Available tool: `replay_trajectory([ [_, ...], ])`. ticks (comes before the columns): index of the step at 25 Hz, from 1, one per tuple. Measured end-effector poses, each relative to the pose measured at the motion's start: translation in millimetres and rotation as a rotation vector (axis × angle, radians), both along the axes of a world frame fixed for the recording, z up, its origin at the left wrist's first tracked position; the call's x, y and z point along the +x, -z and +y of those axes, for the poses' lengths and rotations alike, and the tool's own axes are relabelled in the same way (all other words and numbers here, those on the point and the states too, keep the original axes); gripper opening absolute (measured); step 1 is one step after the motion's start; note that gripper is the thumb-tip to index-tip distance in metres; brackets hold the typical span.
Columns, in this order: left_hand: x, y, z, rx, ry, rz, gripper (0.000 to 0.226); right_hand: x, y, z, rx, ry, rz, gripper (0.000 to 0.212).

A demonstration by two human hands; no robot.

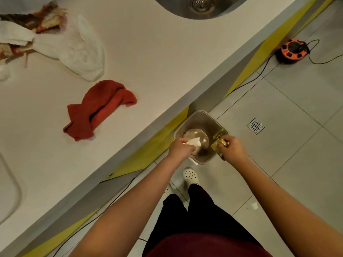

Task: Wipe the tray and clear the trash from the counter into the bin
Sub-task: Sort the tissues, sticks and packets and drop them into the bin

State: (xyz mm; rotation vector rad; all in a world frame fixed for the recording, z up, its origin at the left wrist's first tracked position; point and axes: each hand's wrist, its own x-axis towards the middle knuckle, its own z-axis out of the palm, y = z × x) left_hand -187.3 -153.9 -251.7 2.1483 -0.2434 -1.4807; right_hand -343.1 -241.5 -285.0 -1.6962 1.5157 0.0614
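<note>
A square grey bin (199,115) stands on the floor against the counter's front. My left hand (179,147) holds a crumpled white paper (194,141) over the bin's mouth. My right hand (233,147) pinches a gold foil wrapper (218,145) at the bin's right rim. A clear round lid lies inside the bin. On the white counter (148,62) a red cloth (100,108) lies bunched. A pile of wrappers, tissue and a white plastic bag (78,51) sits at the far left. The tray's rim (13,188) shows at the left edge.
A steel sink (198,6) is set into the counter at the top. An orange cable reel (292,51) with black cords lies on the tiled floor to the right. A floor drain (256,126) sits beside the bin. My white shoe (191,176) stands below the bin.
</note>
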Motion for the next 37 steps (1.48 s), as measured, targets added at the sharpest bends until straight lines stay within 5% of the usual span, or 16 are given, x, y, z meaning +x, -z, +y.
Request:
replay_trajectory([
  [3,-4,1,-13,-0.007,0.030,0.062,0.059,9,13,-16,-0.015,-0.197,0.212,0.052],
  [5,-5,2,-17,0.033,0.095,0.100,0.055,12,14,-24,0.016,-0.164,0.208,0.054],
  [10,-9,-10,-14,-0.022,0.118,0.031,0.040,16,-11,-18,0.039,-0.079,-0.055,0.038],
  [17,-2,-109,-16,-0.416,0.038,-0.016,0.025,52,-125,-28,-0.261,0.033,-0.605,0.023],
  [21,30,-160,-6,-0.585,-0.116,-0.067,0.016,108,-182,-47,-0.366,-0.088,-0.728,0.020],
  [30,185,-182,48,-0.518,-0.547,-0.502,0.022,246,-204,-24,-0.437,-0.548,-0.587,0.022],
  [37,304,-170,66,-0.376,-0.469,-0.838,0.030,359,-195,-22,-0.538,-1.058,-0.283,0.047],
])
